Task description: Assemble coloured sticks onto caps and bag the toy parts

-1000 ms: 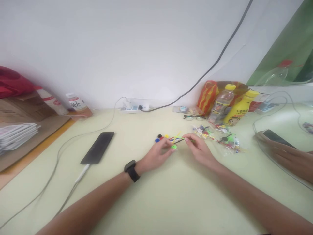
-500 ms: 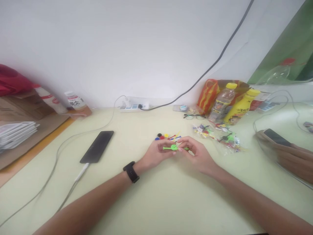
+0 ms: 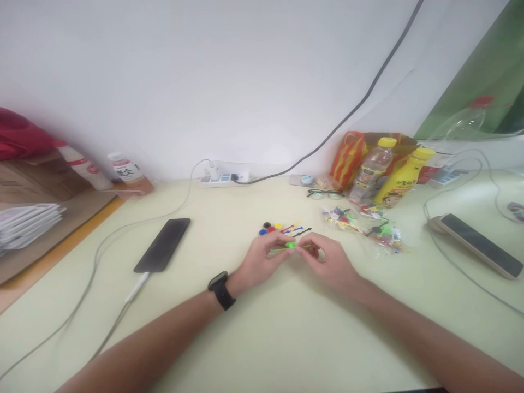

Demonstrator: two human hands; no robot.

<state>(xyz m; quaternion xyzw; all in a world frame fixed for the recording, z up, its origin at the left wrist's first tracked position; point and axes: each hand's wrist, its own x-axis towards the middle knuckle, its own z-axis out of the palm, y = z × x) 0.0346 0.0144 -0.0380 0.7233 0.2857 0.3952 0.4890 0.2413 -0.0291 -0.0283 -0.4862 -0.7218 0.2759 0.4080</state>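
Observation:
Both my hands meet at the middle of the pale table [image 3: 286, 338]. My left hand [image 3: 264, 261], with a black watch on its wrist, pinches one end of a thin green plastic stick with a round green piece [image 3: 291, 246] on it. My right hand [image 3: 329, 261] pinches the stick's other end. Just beyond my fingers lie small round pieces in black, blue, red and yellow [image 3: 269, 227] and a few thin coloured sticks [image 3: 297, 230].
A clear bag of coloured parts [image 3: 374, 233] lies right of my hands, with glasses [image 3: 323, 194], two bottles [image 3: 382, 172] and an orange bag [image 3: 347, 155] behind. A black phone on a cable [image 3: 162, 245] lies left, a second phone [image 3: 477, 244] right, a power strip [image 3: 223, 179] by the wall.
My hands picked the green stick and round piece from the pile and drew them closer. Another person's hand at the right, on the phone before, has left the view.

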